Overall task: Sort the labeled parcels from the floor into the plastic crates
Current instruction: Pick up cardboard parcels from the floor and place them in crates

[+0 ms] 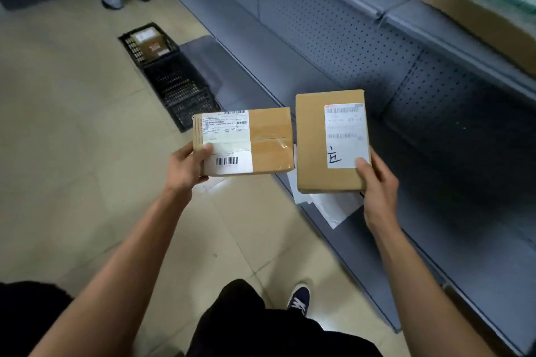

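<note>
Parcels are held up over the tiled floor (72, 139), one per hand. Left hand (185, 166) grip is clamped on the taped parcel (261, 142); right hand (377, 185) grip clamps the upright parcel (313, 153). Two black plastic crates (174, 81) sit ahead beside the grey shelving (333, 32), the far one holding a box (149, 43).

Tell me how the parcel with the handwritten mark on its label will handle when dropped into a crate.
The parcel looks stiff: flat cardboard faces, square edges. Probably light, since the right hand holds it by one corner. Flat shape suggests it lands without rolling.
</note>
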{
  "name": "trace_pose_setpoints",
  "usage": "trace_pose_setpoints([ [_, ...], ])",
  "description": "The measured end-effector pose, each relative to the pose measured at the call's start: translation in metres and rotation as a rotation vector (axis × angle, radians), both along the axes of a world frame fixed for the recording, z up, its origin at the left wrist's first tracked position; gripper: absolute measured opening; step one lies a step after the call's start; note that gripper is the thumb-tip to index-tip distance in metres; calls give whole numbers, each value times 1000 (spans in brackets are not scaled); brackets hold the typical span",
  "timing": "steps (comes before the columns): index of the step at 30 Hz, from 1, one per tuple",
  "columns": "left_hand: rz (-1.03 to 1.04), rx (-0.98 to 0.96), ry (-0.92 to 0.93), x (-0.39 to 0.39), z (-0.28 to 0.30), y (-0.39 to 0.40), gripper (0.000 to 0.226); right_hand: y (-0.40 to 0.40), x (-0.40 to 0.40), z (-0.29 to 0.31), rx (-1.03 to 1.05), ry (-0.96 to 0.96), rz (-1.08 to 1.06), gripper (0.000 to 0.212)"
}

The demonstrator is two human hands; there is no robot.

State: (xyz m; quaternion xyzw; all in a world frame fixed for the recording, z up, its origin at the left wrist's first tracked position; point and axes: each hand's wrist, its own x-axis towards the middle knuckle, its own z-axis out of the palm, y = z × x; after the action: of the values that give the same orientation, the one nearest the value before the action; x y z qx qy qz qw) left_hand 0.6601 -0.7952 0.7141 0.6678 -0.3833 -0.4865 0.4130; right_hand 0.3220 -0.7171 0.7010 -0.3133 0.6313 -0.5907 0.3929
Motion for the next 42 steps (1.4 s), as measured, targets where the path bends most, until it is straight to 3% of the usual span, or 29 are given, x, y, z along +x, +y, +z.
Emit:
trace_pose_setpoints([
  [12, 414, 8, 24, 200, -5, -38, 6, -161, 186, -1, 24, 30, 395, 31],
  [20, 484, -27, 49, 325, 2, -103, 9, -251, 314, 9, -5, 42, 446, 30],
  [29, 535, -11, 86, 394, -5, -190, 10, -338, 385, 12, -6, -6, 478, 33],
  [42, 652, 63, 67, 456, -16, -357, 8, -555, 461, -12, -4, -48, 521, 30],
])
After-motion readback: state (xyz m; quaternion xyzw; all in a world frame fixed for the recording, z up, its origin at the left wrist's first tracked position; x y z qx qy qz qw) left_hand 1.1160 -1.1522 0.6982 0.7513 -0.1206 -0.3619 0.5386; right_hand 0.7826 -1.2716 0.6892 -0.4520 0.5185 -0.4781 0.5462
